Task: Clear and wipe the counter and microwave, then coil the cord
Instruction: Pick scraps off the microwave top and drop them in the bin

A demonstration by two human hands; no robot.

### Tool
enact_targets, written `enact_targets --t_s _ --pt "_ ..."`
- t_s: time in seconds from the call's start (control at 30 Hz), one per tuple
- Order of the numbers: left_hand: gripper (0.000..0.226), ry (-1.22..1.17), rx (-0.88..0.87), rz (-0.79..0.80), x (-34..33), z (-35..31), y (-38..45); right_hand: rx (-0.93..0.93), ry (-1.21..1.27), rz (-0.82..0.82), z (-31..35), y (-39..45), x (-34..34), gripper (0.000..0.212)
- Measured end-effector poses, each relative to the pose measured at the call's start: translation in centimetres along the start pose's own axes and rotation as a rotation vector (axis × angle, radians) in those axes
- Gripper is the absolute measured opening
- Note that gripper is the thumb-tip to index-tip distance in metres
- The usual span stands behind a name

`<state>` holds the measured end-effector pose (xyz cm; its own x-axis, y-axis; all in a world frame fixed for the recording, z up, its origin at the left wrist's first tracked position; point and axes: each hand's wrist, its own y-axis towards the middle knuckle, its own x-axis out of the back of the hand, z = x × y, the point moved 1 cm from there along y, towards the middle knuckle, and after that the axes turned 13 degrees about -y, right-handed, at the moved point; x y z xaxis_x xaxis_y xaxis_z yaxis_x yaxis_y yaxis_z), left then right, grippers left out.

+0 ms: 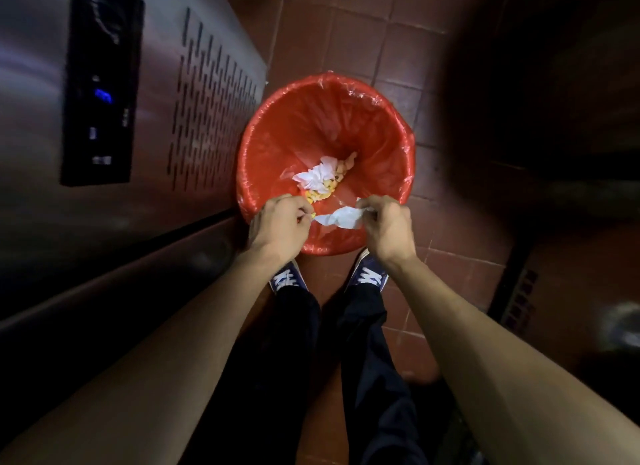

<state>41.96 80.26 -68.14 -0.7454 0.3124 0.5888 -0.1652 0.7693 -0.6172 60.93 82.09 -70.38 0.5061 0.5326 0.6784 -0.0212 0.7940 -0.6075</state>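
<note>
the right side of the room is fading into dark blur. both hands, left hand (278, 222) and right hand (386, 223), are pinching a crumpled white tissue (337, 218) over the red bin (273, 145), above the tissue and yellow scraps (320, 194) lying inside.

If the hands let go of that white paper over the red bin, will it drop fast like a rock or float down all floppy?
Probably floppy and slow. The white paper sags and crumples between the left hand and right hand, so it looks thin and light. It would likely flutter into the red bin, where another crumpled tissue already lies.
</note>
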Motion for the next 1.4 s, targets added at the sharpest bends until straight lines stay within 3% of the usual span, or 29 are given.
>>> enact_targets --t_s 0.2,0.53,0.87,1.03,1.17,1.4 --pt "0.013 -0.05 -0.009 0.0 -0.6 1.4 2.4 -0.093 0.023 0.073 -0.1 2.5 -1.0 0.034" --pt "0.016 -0.021 0.045 0.083 0.4 1.8 2.6 -0.06 0.003 0.126 1.1 2.5 -1.3 0.038" --pt "0.019 -0.021 0.038 0.049 2.5 0.4 0.7 -0.013 -0.09 0.149 2.9 0.6 -0.1 0.042" --pt "0.021 0.035 -0.009 0.065 6.1 -2.3 -3.4 0.02 -0.162 0.141 5.2 -4.6 4.2 0.042" --pt "0.028 0.17 -0.149 0.077 10.3 -6.2 -7.9 0.052 -0.198 0.088 8.3 -9.3 9.8 0.041" --pt "0.034 0.189 -0.188 0.009 15.7 -12.9 -15.3 0.255 -0.292 -0.018 14.0 -14.6 19.2 0.034"
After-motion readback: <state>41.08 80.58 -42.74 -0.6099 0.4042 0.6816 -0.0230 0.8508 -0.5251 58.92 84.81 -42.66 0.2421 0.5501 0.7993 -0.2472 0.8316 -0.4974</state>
